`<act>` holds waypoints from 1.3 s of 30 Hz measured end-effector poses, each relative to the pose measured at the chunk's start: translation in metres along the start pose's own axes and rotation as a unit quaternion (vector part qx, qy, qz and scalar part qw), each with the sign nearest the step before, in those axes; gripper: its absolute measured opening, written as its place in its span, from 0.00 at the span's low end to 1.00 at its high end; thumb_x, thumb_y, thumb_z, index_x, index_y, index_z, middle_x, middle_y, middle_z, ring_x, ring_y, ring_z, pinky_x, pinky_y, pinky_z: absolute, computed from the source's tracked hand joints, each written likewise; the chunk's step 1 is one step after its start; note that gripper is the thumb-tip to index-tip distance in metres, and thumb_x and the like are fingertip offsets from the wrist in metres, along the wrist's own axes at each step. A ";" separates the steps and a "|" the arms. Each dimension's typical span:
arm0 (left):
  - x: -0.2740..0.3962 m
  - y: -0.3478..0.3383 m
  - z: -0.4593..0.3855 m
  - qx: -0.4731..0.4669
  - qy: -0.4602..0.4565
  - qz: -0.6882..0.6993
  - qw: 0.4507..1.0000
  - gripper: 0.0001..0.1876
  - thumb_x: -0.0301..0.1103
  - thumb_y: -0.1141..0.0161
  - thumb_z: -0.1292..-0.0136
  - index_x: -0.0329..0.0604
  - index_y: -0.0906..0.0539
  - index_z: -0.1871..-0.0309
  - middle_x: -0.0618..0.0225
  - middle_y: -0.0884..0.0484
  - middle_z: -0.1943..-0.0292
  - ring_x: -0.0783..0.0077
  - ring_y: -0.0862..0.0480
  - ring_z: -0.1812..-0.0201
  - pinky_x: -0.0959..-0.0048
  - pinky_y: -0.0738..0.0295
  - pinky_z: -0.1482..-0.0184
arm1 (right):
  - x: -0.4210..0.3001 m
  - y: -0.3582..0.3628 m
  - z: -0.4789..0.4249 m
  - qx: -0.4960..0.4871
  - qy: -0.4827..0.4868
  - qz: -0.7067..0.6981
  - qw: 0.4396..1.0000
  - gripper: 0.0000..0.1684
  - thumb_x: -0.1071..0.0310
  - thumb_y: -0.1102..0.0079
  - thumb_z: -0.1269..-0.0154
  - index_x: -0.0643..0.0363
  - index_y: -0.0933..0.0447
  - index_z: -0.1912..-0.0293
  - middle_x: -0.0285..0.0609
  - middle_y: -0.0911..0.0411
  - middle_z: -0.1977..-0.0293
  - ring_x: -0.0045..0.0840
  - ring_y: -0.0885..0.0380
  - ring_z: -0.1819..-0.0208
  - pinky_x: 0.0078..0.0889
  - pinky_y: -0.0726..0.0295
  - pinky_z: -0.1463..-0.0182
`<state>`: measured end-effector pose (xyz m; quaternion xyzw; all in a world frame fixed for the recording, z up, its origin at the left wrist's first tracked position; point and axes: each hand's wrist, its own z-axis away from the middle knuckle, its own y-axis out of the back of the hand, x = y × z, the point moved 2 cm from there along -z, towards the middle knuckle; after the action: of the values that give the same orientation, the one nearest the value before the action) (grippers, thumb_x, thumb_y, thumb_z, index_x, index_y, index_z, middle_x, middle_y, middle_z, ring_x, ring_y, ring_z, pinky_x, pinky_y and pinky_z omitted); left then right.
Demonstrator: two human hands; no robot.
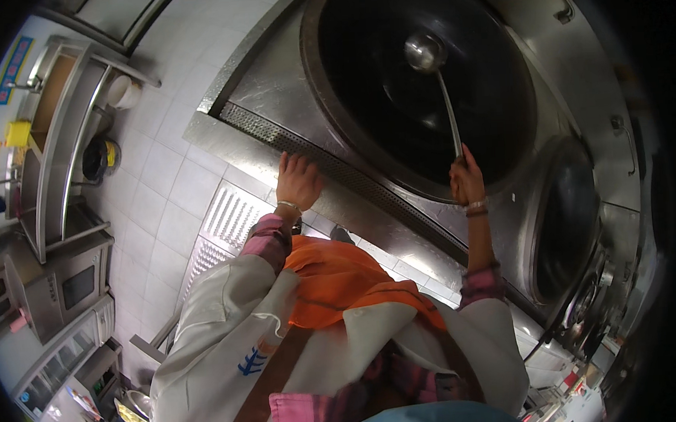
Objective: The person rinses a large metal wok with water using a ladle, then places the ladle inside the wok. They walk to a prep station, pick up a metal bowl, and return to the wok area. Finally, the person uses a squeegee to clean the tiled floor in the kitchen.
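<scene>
My right hand (468, 178) is closed around the handle of a long metal ladle (449, 111), over the near rim of a large dark wok (381, 152). The ladle's round, shiny bowl lies inside the wok, towards its middle. My left hand (300, 180) rests on the front edge of the stainless steel stove counter (349, 202), beside a perforated drain strip (278, 135). I see nothing held in it; its fingers lie close together on the metal and the palm is hidden.
A second large wok (565, 223) sits to the right, with smaller pans beyond it. Across the tiled floor (167, 179) stand a steel sink unit (75, 149), a white bucket (123, 92), a black-lined bin (101, 159) and a steel cabinet (80, 281). A floor grate (233, 215) lies near the stove.
</scene>
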<state>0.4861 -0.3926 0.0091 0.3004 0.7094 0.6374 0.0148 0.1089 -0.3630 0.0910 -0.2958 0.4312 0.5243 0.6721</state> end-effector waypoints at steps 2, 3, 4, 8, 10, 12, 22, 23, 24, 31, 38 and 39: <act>0.000 -0.002 -0.001 0.001 -0.002 -0.005 1.000 0.15 0.39 0.45 0.47 0.42 0.23 0.58 0.58 0.25 0.54 0.55 0.33 0.43 0.51 0.52 0.34 | 0.018 0.030 -0.045 0.049 -0.023 0.013 0.998 0.39 0.74 0.49 0.42 0.49 0.50 0.33 0.37 0.31 0.80 0.19 0.35 0.87 0.22 0.33 0.87; 0.001 -0.002 -0.002 0.000 -0.002 -0.008 1.000 0.15 0.39 0.45 0.47 0.41 0.23 0.58 0.58 0.25 0.53 0.55 0.33 0.43 0.51 0.52 0.34 | 0.025 0.042 -0.063 0.079 -0.035 0.022 0.996 0.38 0.73 0.49 0.42 0.47 0.49 0.33 0.37 0.31 0.81 0.20 0.34 0.87 0.24 0.32 0.86; 0.003 -0.001 -0.003 0.006 -0.003 -0.013 1.000 0.14 0.39 0.44 0.48 0.40 0.23 0.62 0.55 0.26 0.54 0.53 0.32 0.44 0.50 0.51 0.35 | 0.033 0.052 -0.077 0.107 -0.047 0.033 0.993 0.38 0.73 0.49 0.42 0.45 0.48 0.33 0.37 0.32 0.81 0.21 0.34 0.86 0.26 0.32 0.85; 0.005 -0.002 -0.005 0.017 -0.012 -0.001 1.000 0.14 0.39 0.44 0.48 0.40 0.23 0.62 0.55 0.26 0.55 0.53 0.32 0.45 0.50 0.51 0.35 | 0.074 0.066 -0.105 0.164 -0.094 0.029 0.981 0.33 0.72 0.48 0.44 0.40 0.42 0.39 0.37 0.33 0.83 0.23 0.34 0.86 0.29 0.32 0.85; 0.005 -0.002 -0.004 0.021 -0.018 0.001 1.000 0.14 0.38 0.44 0.48 0.40 0.23 0.62 0.54 0.26 0.56 0.52 0.32 0.45 0.50 0.51 0.36 | 0.095 0.048 -0.103 0.111 -0.124 -0.044 0.985 0.30 0.72 0.47 0.43 0.41 0.40 0.41 0.37 0.33 0.83 0.23 0.34 0.86 0.29 0.32 0.85; 0.003 -0.002 -0.003 0.000 -0.010 -0.004 1.000 0.15 0.38 0.45 0.47 0.40 0.23 0.59 0.56 0.26 0.55 0.53 0.32 0.44 0.51 0.52 0.35 | 0.106 0.026 -0.097 0.044 -0.154 -0.129 0.979 0.27 0.70 0.46 0.43 0.42 0.39 0.44 0.36 0.33 0.83 0.22 0.33 0.86 0.28 0.32 0.86; 0.000 0.000 0.001 -0.005 -0.004 -0.015 1.000 0.15 0.39 0.45 0.48 0.40 0.23 0.60 0.55 0.26 0.55 0.53 0.32 0.44 0.51 0.52 0.34 | 0.069 -0.058 -0.001 -0.310 -0.179 -0.608 0.709 0.09 0.69 0.62 0.31 0.64 0.34 0.63 0.41 0.35 0.74 0.17 0.30 0.81 0.20 0.24 0.83; 0.000 0.001 0.000 -0.005 -0.004 -0.012 1.000 0.15 0.39 0.45 0.49 0.39 0.23 0.61 0.55 0.26 0.56 0.53 0.32 0.44 0.51 0.52 0.34 | 0.064 -0.061 0.013 -0.320 -0.174 -0.591 0.720 0.09 0.69 0.62 0.31 0.64 0.34 0.59 0.40 0.35 0.74 0.17 0.30 0.82 0.19 0.25 0.84; 0.001 0.000 0.000 0.018 -0.010 -0.002 1.000 0.13 0.39 0.45 0.49 0.40 0.23 0.64 0.55 0.26 0.57 0.53 0.32 0.45 0.51 0.52 0.34 | 0.055 -0.061 0.030 -0.326 -0.166 -0.574 0.733 0.11 0.69 0.62 0.31 0.64 0.34 0.55 0.40 0.36 0.75 0.16 0.31 0.82 0.18 0.26 0.85; 0.001 0.004 0.003 0.037 -0.010 0.013 0.999 0.11 0.38 0.45 0.48 0.41 0.23 0.67 0.57 0.26 0.61 0.54 0.30 0.48 0.52 0.50 0.35 | -0.024 -0.071 0.129 -0.223 -0.095 -0.320 0.916 0.33 0.75 0.58 0.36 0.52 0.53 0.33 0.39 0.35 0.80 0.13 0.38 0.91 0.15 0.35 0.94; -0.001 0.005 0.003 0.049 -0.013 0.011 0.999 0.11 0.38 0.45 0.47 0.41 0.23 0.66 0.58 0.25 0.61 0.55 0.30 0.48 0.52 0.50 0.35 | -0.051 -0.096 0.171 -0.177 -0.088 -0.076 0.977 0.43 0.82 0.55 0.46 0.55 0.56 0.32 0.35 0.34 0.81 0.12 0.38 0.91 0.15 0.36 0.90; -0.001 0.004 0.003 0.054 -0.019 0.014 0.998 0.11 0.39 0.46 0.47 0.41 0.23 0.67 0.57 0.26 0.62 0.55 0.31 0.48 0.51 0.50 0.35 | -0.049 -0.099 0.174 -0.178 -0.076 -0.061 0.979 0.43 0.82 0.55 0.46 0.55 0.56 0.32 0.34 0.34 0.81 0.12 0.38 0.91 0.15 0.36 0.90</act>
<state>0.4897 -0.3906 0.0122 0.3230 0.7382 0.5923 0.0033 0.2468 -0.2644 0.2079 -0.3955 0.2597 0.5715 0.6705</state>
